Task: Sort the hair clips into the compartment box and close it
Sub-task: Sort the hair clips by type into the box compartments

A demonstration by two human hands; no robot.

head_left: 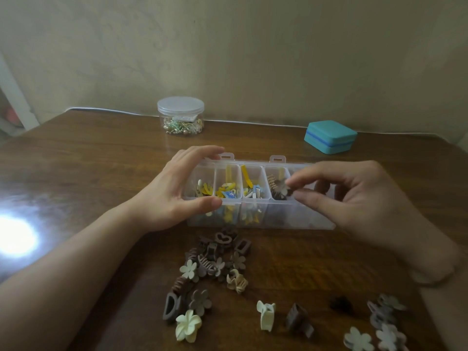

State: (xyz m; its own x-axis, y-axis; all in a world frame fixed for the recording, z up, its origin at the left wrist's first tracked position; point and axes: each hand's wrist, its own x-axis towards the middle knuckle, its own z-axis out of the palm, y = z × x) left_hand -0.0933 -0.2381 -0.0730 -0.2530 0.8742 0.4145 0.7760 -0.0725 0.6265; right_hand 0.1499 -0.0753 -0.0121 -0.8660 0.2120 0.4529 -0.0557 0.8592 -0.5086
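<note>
Left hand [174,191] clamped the left end of the clear plastic compartment box [255,198] mid-table; right hand [354,198] pinched a small taupe flower clip [283,189] over the 4th slot. Prob light & slippery, so grip the petals.

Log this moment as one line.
left hand: steadying compartment box | right hand: placing flower clip in fourth compartment | loose clips: remaining

A home setting is suggested by a varnished wooden worktop [101,158] pushed against a plain beige wall [253,59], on which a clear jar of trinkets [180,115] and a teal zip case [330,137] are kept
</note>
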